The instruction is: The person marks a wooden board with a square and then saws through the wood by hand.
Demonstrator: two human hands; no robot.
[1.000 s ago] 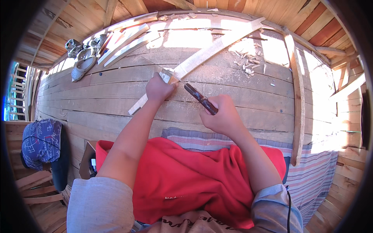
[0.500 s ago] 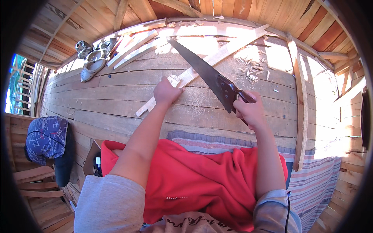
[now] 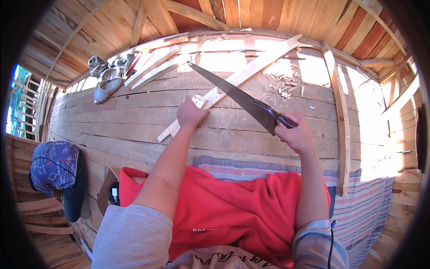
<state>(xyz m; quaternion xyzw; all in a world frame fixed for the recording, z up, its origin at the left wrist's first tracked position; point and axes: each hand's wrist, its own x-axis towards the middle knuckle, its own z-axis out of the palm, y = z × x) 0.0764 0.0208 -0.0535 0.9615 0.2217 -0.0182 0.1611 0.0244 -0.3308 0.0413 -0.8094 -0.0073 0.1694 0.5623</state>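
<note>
A handsaw (image 3: 237,94) with a dark handle is gripped in my right hand (image 3: 293,133), fingers closed round the handle. Its long blade slants up and left, passing over a pale wooden board (image 3: 255,68) that lies diagonally on the plank floor. My left hand (image 3: 191,113) is closed over the near part of that board, pressing on it together with a short wood piece (image 3: 199,100) that shows beyond the fingers. Whether the saw teeth touch the board, I cannot tell.
Cut offcuts (image 3: 285,85) and sawdust litter the floor beyond the saw. Clogs (image 3: 107,85) and loose wood strips (image 3: 154,67) lie far left. A long beam (image 3: 342,134) runs along the right, beside a striped mat (image 3: 363,215). Red cloth (image 3: 224,201) covers my lap.
My right hand has shifted slightly to the right, and the saw's blade has swung to a flatter slant, its tip lower. My left hand stays on the board.
</note>
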